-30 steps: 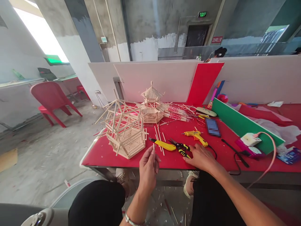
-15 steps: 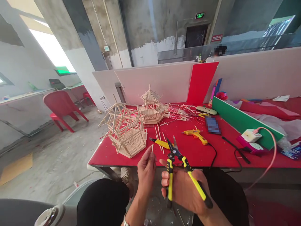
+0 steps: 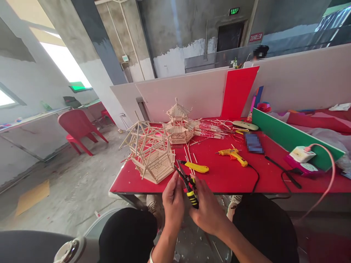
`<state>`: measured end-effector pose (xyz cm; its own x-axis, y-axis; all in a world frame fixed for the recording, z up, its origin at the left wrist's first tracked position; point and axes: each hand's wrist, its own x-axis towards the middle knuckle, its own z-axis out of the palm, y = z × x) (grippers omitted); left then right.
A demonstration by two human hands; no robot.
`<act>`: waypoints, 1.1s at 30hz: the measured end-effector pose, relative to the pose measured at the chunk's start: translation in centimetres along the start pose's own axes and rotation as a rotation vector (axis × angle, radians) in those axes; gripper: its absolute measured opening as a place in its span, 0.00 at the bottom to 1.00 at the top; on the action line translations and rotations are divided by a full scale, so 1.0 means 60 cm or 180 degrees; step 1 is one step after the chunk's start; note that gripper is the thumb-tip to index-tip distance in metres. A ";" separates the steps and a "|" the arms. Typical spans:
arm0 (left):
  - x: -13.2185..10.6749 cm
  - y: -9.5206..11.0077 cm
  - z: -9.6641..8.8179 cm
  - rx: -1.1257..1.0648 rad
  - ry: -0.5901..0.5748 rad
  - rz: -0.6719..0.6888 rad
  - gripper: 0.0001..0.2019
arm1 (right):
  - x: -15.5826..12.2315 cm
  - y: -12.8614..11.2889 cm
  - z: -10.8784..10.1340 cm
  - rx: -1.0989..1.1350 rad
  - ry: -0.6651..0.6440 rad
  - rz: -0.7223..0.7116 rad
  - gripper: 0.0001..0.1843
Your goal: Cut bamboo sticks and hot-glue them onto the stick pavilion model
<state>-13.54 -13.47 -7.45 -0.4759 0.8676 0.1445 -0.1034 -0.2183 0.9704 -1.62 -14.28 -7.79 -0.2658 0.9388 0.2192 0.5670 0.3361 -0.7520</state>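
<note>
Head view shows both hands close together at the near edge of the red surface [image 3: 219, 180], just nearer the person than the yellow knife [image 3: 196, 167], which serves as landmark. The right hand [image 3: 206, 206] has its fingers curled around the handles of the pliers [image 3: 189, 186], gripping them firmly. The pliers slant away from its palm toward the left hand, their blades slightly parted and pointing to the near left of the knife. The left hand [image 3: 174, 195] has thumb and forefinger drawn together in a pinch, right beside the blade tips; what is between them is hidden, so I cannot tell.

Left of the knife stands the stick frame [image 3: 156, 166], its open bars rising over a slatted base. Beyond the knife and a little left is the pavilion [image 3: 178, 128], with a peaked roof. Loose sticks [image 3: 189, 155] lie at the knife's far side, some running under it. Right of the knife lies the glue gun [image 3: 234, 156]; beyond that, farther right, is the phone [image 3: 253, 143]
</note>
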 end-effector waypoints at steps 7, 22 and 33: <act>0.003 -0.001 -0.002 0.0115 -0.0041 0.0189 0.17 | 0.005 -0.010 -0.005 -0.0357 0.0160 -0.0063 0.44; -0.002 -0.023 -0.006 0.0352 -0.0013 0.0368 0.16 | 0.009 -0.016 -0.005 -0.0193 -0.0205 0.0171 0.38; -0.002 -0.019 -0.004 0.0432 0.0038 0.0394 0.16 | 0.010 -0.016 -0.010 -0.0137 -0.0295 0.0173 0.35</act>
<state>-13.61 -13.43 -8.60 -0.4881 0.8322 0.2629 0.0749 -0.2601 0.9627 -1.88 -14.01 -6.58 -0.3035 0.9454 0.1190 0.6149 0.2897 -0.7334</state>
